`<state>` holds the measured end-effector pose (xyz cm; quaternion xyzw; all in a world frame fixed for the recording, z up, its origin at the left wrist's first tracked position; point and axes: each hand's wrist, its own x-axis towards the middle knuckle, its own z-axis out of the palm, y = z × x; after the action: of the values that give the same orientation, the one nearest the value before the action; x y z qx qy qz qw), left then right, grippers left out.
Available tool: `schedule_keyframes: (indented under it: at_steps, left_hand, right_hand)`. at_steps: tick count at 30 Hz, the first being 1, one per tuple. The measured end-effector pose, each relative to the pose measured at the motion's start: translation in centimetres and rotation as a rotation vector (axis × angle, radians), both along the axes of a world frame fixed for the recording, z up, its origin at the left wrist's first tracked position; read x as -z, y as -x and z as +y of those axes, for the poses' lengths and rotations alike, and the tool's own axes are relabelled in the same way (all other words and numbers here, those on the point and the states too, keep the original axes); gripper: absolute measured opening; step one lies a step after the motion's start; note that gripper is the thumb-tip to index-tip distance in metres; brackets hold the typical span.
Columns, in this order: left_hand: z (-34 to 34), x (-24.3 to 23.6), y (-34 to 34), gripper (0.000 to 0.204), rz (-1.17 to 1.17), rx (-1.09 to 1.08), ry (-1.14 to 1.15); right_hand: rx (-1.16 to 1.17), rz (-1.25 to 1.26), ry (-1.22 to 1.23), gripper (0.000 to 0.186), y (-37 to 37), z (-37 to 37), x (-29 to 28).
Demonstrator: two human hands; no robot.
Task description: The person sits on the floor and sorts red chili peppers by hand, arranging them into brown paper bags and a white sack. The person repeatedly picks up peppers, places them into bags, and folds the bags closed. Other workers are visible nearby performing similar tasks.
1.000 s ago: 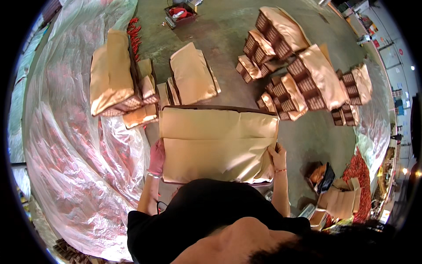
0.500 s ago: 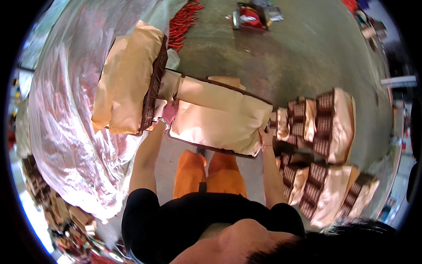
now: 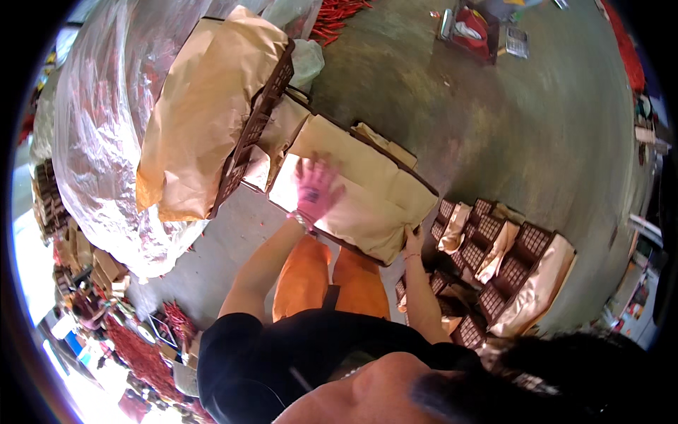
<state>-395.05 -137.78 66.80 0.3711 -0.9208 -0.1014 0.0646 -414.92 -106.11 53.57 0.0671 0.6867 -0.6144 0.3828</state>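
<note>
Brown plastic crate [image 3: 374, 148], one: before the wearer's orange trousers [image 3: 302, 277]; long axis slanting from upper left to lower right. Kraft-paper cover [image 3: 364, 196], across its top. Pink-gloved left hand [image 3: 316, 191], one: blurred, fingers spread over the cover, gripping nothing. Bare right hand [image 3: 414, 242], one: fingers curled onto the crate's near right corner. Calculator [image 3: 517, 42], one; dark bin [image 3: 494, 41], one: beyond, upper right.
</note>
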Motion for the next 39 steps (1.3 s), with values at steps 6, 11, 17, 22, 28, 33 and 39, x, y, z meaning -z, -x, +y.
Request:
schedule_keyframes:
  at_steps: [6, 11, 17, 22, 28, 33, 39]
  left_hand:
    - [1.1, 4.3, 0.8, 0.068, -0.125, 0.045, -0.205]
    - [0.0, 5.2, 1.7, 0.068, -0.049, 0.03, -0.218]
    - [2.0, 7.3, -3.3, 0.072, 0.086, -0.082, -0.37]
    - [7.6, -4.2, -16.9, 0.06, 0.554, -0.171, -0.26]
    - [27.5, -6.4, -55.6, 0.056, 0.762, -1.251, -0.967]
    - [38.3, -5.9, -73.8, 0.073, 1.174, -1.726, -0.739]
    - [35.5, 1.2, -97.0, 0.043, 1.125, -1.681, -0.616]
  right_hand:
    - [0.034, -0.128, -0.019, 0.04, -0.6, -0.6, -0.7]
    - [-0.043, 0.021, -0.027, 0.037, 1.2, -0.7, -0.2]
    - [-0.245, 0.115, -0.331, 0.061, -3.6, -5.2, -8.5]
    - [-0.562, 0.71, -0.272, 0.049, -7.8, -5.9, -12.6]
    - [-1.036, 0.774, -0.248, 0.035, -27.6, -15.1, -12.1]
    - [-1.522, 0.614, -0.308, 0.024, -48.6, -24.2, -9.9]
    - [-1.818, 0.55, -0.495, 0.014, -72.9, -28.6, -5.9]
